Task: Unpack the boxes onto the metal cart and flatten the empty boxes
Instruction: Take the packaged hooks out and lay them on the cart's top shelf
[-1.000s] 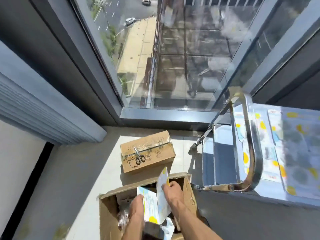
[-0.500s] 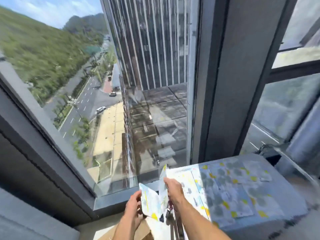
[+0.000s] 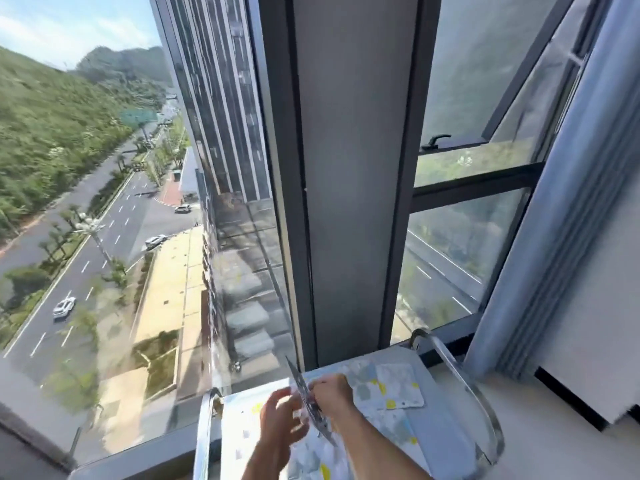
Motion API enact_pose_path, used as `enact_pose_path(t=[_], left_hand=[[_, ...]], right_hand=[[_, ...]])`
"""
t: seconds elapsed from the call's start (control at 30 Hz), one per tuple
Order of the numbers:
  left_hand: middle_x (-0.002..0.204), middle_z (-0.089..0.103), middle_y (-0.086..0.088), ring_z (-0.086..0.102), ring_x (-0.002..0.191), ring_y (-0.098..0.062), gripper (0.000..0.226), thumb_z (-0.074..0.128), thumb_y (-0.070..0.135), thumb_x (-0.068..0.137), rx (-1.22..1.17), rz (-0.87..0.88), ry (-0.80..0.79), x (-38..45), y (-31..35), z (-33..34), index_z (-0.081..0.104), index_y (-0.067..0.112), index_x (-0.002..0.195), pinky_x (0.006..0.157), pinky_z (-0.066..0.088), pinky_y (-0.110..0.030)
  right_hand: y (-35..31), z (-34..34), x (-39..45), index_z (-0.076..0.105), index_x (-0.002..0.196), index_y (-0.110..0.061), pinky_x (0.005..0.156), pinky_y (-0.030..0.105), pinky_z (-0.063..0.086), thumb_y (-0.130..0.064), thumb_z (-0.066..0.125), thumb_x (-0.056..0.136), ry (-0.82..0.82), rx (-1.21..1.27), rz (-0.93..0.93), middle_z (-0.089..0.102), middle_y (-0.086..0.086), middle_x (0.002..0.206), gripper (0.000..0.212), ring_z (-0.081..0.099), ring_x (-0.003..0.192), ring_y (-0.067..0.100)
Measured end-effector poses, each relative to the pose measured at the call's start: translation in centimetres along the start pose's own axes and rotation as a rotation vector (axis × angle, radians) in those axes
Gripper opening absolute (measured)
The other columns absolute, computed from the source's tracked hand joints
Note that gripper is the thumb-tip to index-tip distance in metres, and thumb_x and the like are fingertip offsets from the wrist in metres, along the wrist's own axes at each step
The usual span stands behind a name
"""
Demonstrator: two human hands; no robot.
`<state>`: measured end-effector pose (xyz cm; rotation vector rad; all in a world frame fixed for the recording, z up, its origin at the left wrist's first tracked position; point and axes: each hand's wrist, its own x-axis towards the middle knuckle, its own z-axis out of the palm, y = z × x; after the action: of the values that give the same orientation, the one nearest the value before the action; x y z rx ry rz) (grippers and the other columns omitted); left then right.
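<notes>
Above metal cart (image 3: 481, 403): right hand (image 3: 332, 393) fingers pinch packet (image 3: 311, 407) edge-on; left hand (image 3: 280, 420) fingers spread, just beside packet.

Metal cart (image 3: 479, 393): polished tubular rails at left and far right, standing against a floor-to-ceiling window (image 3: 138, 237). Flat packets (image 3: 400, 386), pale with yellow spots, laid across its top surface. Right hand (image 3: 332, 393): fingers curled round a thin flat packet held edge-on (image 3: 310, 400), above the cart. Left hand (image 3: 280, 419): fingers loosely spread, just beside that packet; contact cannot be told. Grey window pillar (image 3: 349, 168) behind the cart. Window handle (image 3: 435, 140) on the right pane. Outside: road, cars, green hillside, tower façade.
</notes>
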<state>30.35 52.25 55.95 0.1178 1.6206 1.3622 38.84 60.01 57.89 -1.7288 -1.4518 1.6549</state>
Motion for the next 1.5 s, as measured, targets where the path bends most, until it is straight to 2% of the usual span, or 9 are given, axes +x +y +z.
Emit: enact_pose_path(t=[0.07, 0.17, 0.23, 0.33, 0.47, 0.77, 0.9, 1.37, 1.5], left_hand=[[0.065, 0.060, -0.009, 0.047, 0.047, -0.018, 0.015, 0.060, 0.003, 0.090, 0.073, 0.035, 0.010, 0.4, -0.4, 1.7, 0.065, 0.010, 0.102, 0.046, 0.041, -0.021], [0.057, 0.057, -0.004, 0.041, 0.043, -0.013, 0.011, 0.065, 0.003, 0.088, 0.164, 0.055, 0.014, 1.1, -1.5, 3.7, 0.066, 0.006, 0.099, 0.040, 0.029, -0.018], [0.060, 0.059, -0.005, 0.042, 0.048, -0.015, 0.012, 0.071, 0.006, 0.084, 0.227, 0.079, 0.027, 1.5, -2.1, 4.7, 0.067, 0.006, 0.095, 0.042, 0.031, -0.020], [0.066, 0.067, -0.002, 0.052, 0.053, -0.016, 0.011, 0.075, 0.016, 0.079, 0.427, 0.132, 0.087, 2.5, -3.0, 5.9, 0.066, 0.014, 0.085, 0.051, 0.038, -0.023], [0.078, 0.071, -0.003, 0.067, 0.078, -0.026, 0.011, 0.068, 0.030, 0.078, 0.664, 0.129, 0.254, 3.7, -4.3, 6.6, 0.063, 0.020, 0.080, 0.070, 0.050, -0.030], [0.086, 0.063, 0.000, 0.054, 0.073, -0.020, 0.009, 0.055, 0.019, 0.089, 1.006, 0.284, 0.272, 8.9, -5.5, 10.6, 0.053, 0.024, 0.083, 0.057, 0.034, -0.026], [0.094, 0.056, 0.000, 0.052, 0.085, -0.021, 0.009, 0.051, 0.017, 0.089, 1.125, 0.360, 0.218, 11.9, -5.8, 13.5, 0.052, 0.025, 0.089, 0.064, 0.035, -0.027], [0.110, 0.051, -0.009, 0.049, 0.102, -0.029, 0.024, 0.054, 0.012, 0.089, 1.450, 0.440, 0.092, 20.9, -13.3, 25.6, 0.053, 0.020, 0.112, 0.075, 0.040, -0.035], [0.110, 0.051, -0.013, 0.049, 0.103, -0.034, 0.028, 0.050, 0.008, 0.088, 1.476, 0.459, 0.057, 23.6, -14.9, 31.3, 0.054, 0.015, 0.115, 0.077, 0.040, -0.039]], right_hand=[[1.0, -2.3, 1.2, 0.071, 0.107, -0.003, 0.087, 0.032, 0.055, -0.008, 0.057, 0.088, -0.027, -0.073, -0.004, 0.070, 0.013, 0.107, 0.024, 0.066, 0.101, 0.025], [3.2, -4.9, 2.6, 0.070, 0.092, -0.016, 0.088, 0.033, 0.056, -0.008, 0.060, 0.087, -0.099, -0.085, 0.049, 0.068, 0.011, 0.098, 0.014, 0.065, 0.091, 0.019], [4.2, -5.7, 3.4, 0.069, 0.084, -0.014, 0.081, 0.029, 0.056, -0.008, 0.060, 0.086, -0.002, -0.126, 0.058, 0.068, 0.009, 0.091, 0.011, 0.068, 0.093, 0.023], [5.1, -7.1, 4.5, 0.072, 0.096, -0.003, 0.068, 0.029, 0.050, -0.009, 0.058, 0.086, 0.218, -0.219, 0.106, 0.071, 0.015, 0.095, 0.018, 0.068, 0.097, 0.031], [6.0, -9.7, 6.1, 0.069, 0.103, -0.007, 0.076, 0.032, 0.054, -0.010, 0.058, 0.089, 0.354, -0.358, 0.137, 0.070, 0.014, 0.105, 0.019, 0.066, 0.100, 0.031], [6.6, -12.5, 10.8, 0.068, 0.100, -0.007, 0.068, 0.034, 0.053, -0.014, 0.057, 0.091, 0.523, -0.466, 0.180, 0.069, 0.011, 0.101, 0.015, 0.067, 0.094, 0.030], [7.8, -13.5, 13.7, 0.068, 0.097, -0.007, 0.064, 0.032, 0.051, -0.011, 0.061, 0.086, 0.565, -0.426, 0.213, 0.069, 0.011, 0.097, 0.013, 0.067, 0.092, 0.030], [20.0, -18.5, 22.6, 0.067, 0.093, -0.009, 0.067, 0.030, 0.051, -0.008, 0.057, 0.087, 0.483, -0.486, 0.371, 0.070, 0.008, 0.099, 0.012, 0.067, 0.096, 0.026], [23.9, -20.9, 24.5, 0.066, 0.099, -0.014, 0.081, 0.027, 0.048, -0.010, 0.049, 0.089, 0.420, -0.613, 0.338, 0.068, 0.002, 0.108, 0.020, 0.063, 0.106, 0.018]])
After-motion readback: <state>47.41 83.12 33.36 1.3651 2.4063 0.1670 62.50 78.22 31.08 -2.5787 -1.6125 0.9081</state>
